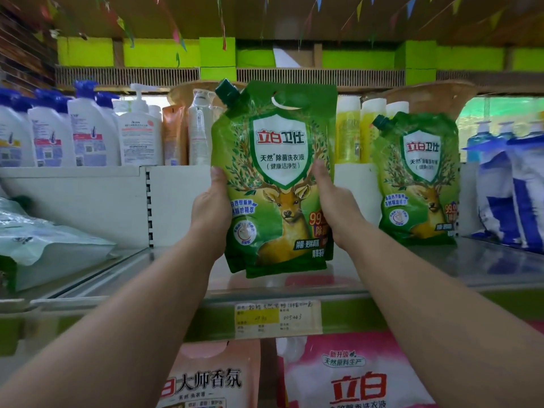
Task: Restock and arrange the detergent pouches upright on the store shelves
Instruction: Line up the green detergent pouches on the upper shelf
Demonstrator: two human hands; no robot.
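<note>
Both hands, left (pixel 210 213) and right (pixel 332 207), fingers clamped on pouch (pixel 276 178) sides, steadying it upright above shelf (pixel 182 269); second pouch (pixel 419 178) at 3 o'clock.

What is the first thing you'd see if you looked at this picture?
The big green pouch with a deer on it jumps out first, held upright in the middle by the left hand and the right hand, just above the shelf. A matching green pouch stands on the shelf to its right. Below, pink pouches fill the lower shelf.
</note>
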